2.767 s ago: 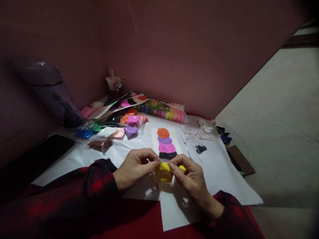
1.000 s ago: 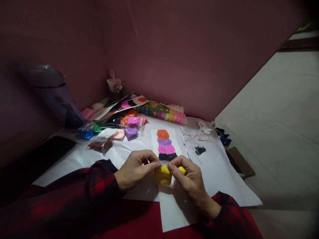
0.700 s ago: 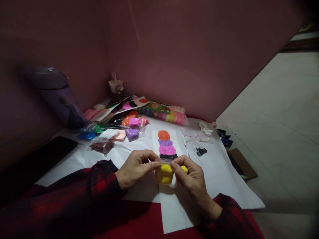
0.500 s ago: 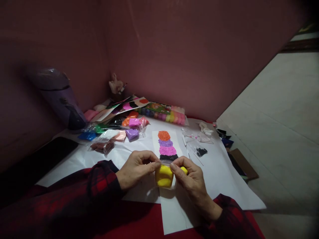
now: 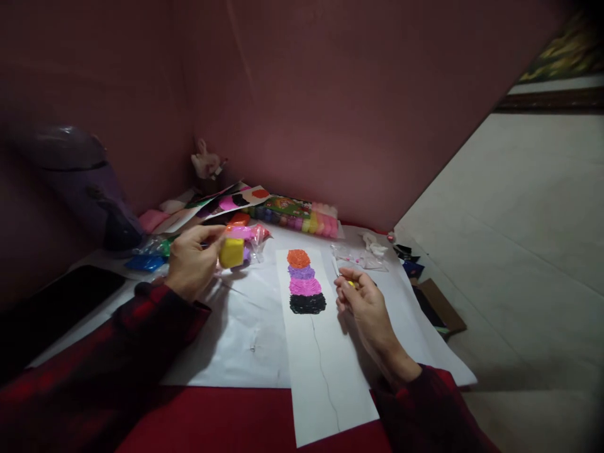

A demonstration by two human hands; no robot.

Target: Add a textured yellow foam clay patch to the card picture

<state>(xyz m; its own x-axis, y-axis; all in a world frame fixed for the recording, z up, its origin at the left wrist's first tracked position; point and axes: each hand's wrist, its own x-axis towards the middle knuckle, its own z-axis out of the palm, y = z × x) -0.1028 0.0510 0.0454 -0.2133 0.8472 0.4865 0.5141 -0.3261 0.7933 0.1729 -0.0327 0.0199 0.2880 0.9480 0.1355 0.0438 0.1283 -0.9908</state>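
Note:
My left hand pinches a packet of yellow clay and holds it up over the left side, in front of the other clay packets. My right hand is closed around a small piece of yellow clay, mostly hidden by the fingers. Between the hands lies a white paper strip with textured bands of orange, purple, pink and black clay at its far end. A thin wavy line runs down the bare part of the strip.
Clay packets, including a blue one, lie at the left beside a dark flat object. A pack of coloured clay sits at the back near the wall. Clear plastic bags lie at the right. A tall purple container stands far left.
My hands have moved apart. The left has carried the yellow clay packet left and away from me, while the right keeps the small yellow piece. The black band is now uncovered.

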